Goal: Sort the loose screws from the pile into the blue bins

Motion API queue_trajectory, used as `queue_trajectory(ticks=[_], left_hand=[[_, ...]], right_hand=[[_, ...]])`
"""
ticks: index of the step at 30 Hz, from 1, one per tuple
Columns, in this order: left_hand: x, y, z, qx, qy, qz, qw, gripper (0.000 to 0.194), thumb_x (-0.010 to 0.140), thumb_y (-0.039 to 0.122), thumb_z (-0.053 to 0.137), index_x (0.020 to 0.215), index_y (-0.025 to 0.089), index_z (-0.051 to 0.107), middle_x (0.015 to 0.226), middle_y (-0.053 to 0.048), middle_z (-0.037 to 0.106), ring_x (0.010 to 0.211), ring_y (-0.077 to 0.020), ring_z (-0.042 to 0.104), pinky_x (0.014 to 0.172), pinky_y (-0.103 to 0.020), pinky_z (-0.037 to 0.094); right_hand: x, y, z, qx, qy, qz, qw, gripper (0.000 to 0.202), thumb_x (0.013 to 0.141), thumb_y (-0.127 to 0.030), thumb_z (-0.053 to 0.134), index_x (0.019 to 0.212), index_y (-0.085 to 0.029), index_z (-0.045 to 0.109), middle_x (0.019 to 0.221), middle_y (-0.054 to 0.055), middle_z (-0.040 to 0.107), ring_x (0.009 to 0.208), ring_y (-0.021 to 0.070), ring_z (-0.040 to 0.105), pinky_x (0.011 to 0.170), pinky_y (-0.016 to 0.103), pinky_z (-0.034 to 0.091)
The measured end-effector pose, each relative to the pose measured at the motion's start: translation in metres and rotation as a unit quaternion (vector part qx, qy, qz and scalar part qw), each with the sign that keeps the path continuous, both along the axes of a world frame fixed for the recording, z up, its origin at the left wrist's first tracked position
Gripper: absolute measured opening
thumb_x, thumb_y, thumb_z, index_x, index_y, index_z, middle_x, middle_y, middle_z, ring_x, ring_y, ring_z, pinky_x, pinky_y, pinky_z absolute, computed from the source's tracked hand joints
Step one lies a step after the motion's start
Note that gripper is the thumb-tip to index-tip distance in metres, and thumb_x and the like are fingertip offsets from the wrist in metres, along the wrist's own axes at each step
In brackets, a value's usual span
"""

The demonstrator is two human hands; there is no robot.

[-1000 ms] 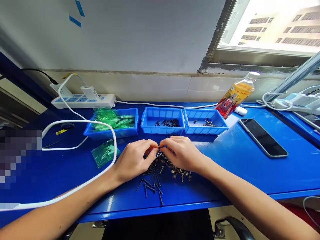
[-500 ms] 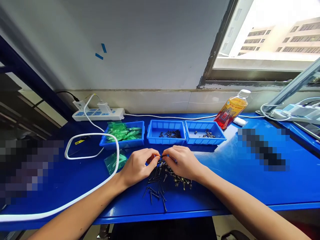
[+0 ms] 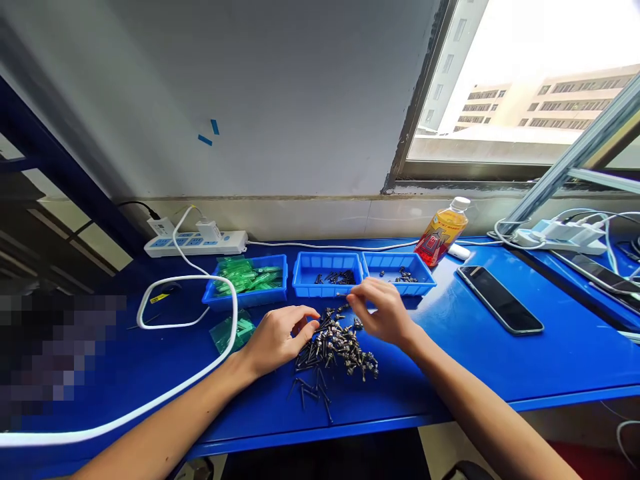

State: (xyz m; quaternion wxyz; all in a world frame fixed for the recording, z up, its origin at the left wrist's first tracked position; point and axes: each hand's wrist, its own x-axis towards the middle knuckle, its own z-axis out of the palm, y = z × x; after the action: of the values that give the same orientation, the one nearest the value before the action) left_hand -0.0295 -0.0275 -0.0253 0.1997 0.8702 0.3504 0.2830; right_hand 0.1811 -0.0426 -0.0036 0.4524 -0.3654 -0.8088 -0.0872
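A heap of small dark screws (image 3: pixel 336 347) lies on the blue table (image 3: pixel 450 360) in front of me. My left hand (image 3: pixel 277 335) rests at the heap's left edge, fingers curled with the tips against the screws; whether it holds one is hidden. My right hand (image 3: pixel 383 312) hovers above the heap's far side, close to the front wall of the middle blue tray (image 3: pixel 326 289), pinching a small screw at its fingertips. That tray contains dark screws. The right blue tray (image 3: pixel 400 288) has a few small metal parts, and the left blue tray (image 3: pixel 247 298) is filled with green packets.
A green packet (image 3: pixel 233 331) lies loose left of my left hand. A thick white cable (image 3: pixel 197 365) loops across the left side from a power strip (image 3: pixel 197 242). An orange drink bottle (image 3: pixel 443 231), a phone (image 3: pixel 500 308) and more cabling (image 3: pixel 560 232) sit on the right.
My hands were pinched together over the heap; now they are apart. The right hand has lifted toward the middle tray while the left stays at the heap. The camera tilted up slightly.
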Motion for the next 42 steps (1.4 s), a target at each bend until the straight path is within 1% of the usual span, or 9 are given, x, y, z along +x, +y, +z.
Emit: queue_trajectory(ticks=[10, 13, 16, 21, 24, 28, 34, 38, 42], left_hand=[[-0.002, 0.0, 0.003, 0.001, -0.004, -0.014, 1.0, 0.025, 0.086, 0.031, 0.043, 0.084, 0.018, 0.064, 0.073, -0.002, 0.069, 0.063, -0.0133, 0.063, 0.061, -0.023, 0.048], [-0.004, 0.004, 0.002, -0.005, -0.003, 0.003, 1.0, 0.023, 0.085, 0.031, 0.044, 0.086, 0.018, 0.063, 0.071, -0.001, 0.068, 0.063, -0.0131, 0.062, 0.06, -0.023, 0.048], [-0.006, 0.009, -0.002, -0.023, 0.002, 0.02, 1.0, 0.017, 0.084, 0.031, 0.046, 0.083, 0.019, 0.059, 0.065, 0.001, 0.064, 0.058, -0.0124, 0.06, 0.056, -0.022, 0.045], [-0.007, 0.011, -0.005, -0.051, 0.004, 0.013, 0.999, 0.017, 0.085, 0.027, 0.044, 0.077, 0.02, 0.056, 0.066, 0.002, 0.064, 0.059, -0.0118, 0.06, 0.056, -0.022, 0.045], [-0.008, 0.01, -0.003, -0.049, 0.016, -0.003, 0.999, 0.02, 0.087, 0.029, 0.042, 0.08, 0.02, 0.059, 0.073, 0.001, 0.067, 0.065, -0.0131, 0.062, 0.061, -0.023, 0.047], [-0.008, 0.009, -0.001, -0.039, 0.037, -0.005, 0.999, 0.022, 0.087, 0.028, 0.042, 0.086, 0.019, 0.062, 0.083, -0.002, 0.069, 0.075, -0.0149, 0.064, 0.07, -0.025, 0.048], [-0.004, 0.006, -0.002, -0.015, 0.132, -0.001, 0.991, 0.018, 0.082, 0.03, 0.052, 0.091, 0.019, 0.063, 0.08, -0.002, 0.067, 0.071, -0.016, 0.062, 0.064, -0.025, 0.045], [0.006, 0.017, 0.002, -0.071, 0.159, 0.012, 0.985, 0.019, 0.08, 0.032, 0.053, 0.088, 0.02, 0.065, 0.073, 0.001, 0.066, 0.066, -0.0152, 0.06, 0.059, -0.024, 0.041], [0.017, 0.033, 0.006, -0.11, 0.167, 0.003, 0.98, 0.019, 0.08, 0.025, 0.049, 0.08, 0.016, 0.065, 0.072, -0.001, 0.067, 0.065, -0.0152, 0.058, 0.059, -0.024, 0.039]], right_hand=[[0.049, 0.009, 0.013, 0.088, 0.127, -0.196, 0.968, 0.021, 0.085, -0.02, 0.048, 0.064, -0.02, 0.052, 0.051, -0.003, 0.054, 0.045, 0.01, 0.049, 0.047, 0.023, 0.038], [0.046, 0.017, 0.006, 0.083, 0.108, -0.215, 0.967, 0.018, 0.087, -0.023, 0.048, 0.07, -0.02, 0.055, 0.054, -0.003, 0.056, 0.046, 0.0106, 0.049, 0.048, 0.023, 0.039], [0.036, 0.025, -0.003, 0.031, 0.006, -0.232, 0.972, 0.017, 0.088, -0.028, 0.047, 0.085, -0.018, 0.06, 0.059, 0.001, 0.058, 0.058, 0.0157, 0.054, 0.057, 0.028, 0.043], [0.023, 0.021, -0.007, -0.007, -0.028, -0.194, 0.981, 0.014, 0.087, -0.025, 0.049, 0.087, -0.017, 0.06, 0.064, 0.003, 0.059, 0.064, 0.0166, 0.052, 0.063, 0.029, 0.044], [0.015, 0.01, -0.005, -0.027, -0.023, -0.121, 0.992, 0.013, 0.088, -0.021, 0.048, 0.083, -0.017, 0.059, 0.062, 0.001, 0.059, 0.059, 0.0134, 0.051, 0.059, 0.026, 0.043], [-0.005, 0.001, -0.014, -0.118, -0.109, -0.015, 0.987, 0.014, 0.088, -0.023, 0.049, 0.086, -0.015, 0.06, 0.071, 0.005, 0.062, 0.066, 0.0152, 0.054, 0.061, 0.028, 0.045], [-0.017, 0.001, -0.032, -0.194, -0.191, -0.026, 0.962, 0.026, 0.087, -0.031, 0.051, 0.103, -0.013, 0.06, 0.09, 0.012, 0.063, 0.084, 0.0223, 0.057, 0.074, 0.037, 0.048], [-0.018, 0.004, -0.032, -0.203, -0.223, -0.019, 0.953, 0.021, 0.088, -0.028, 0.05, 0.094, -0.013, 0.064, 0.081, 0.009, 0.062, 0.079, 0.0205, 0.056, 0.072, 0.034, 0.046], [-0.028, 0.007, -0.024, -0.227, -0.263, -0.059, 0.936, 0.019, 0.088, -0.023, 0.048, 0.083, -0.012, 0.063, 0.079, 0.008, 0.062, 0.078, 0.0185, 0.056, 0.072, 0.03, 0.043]])
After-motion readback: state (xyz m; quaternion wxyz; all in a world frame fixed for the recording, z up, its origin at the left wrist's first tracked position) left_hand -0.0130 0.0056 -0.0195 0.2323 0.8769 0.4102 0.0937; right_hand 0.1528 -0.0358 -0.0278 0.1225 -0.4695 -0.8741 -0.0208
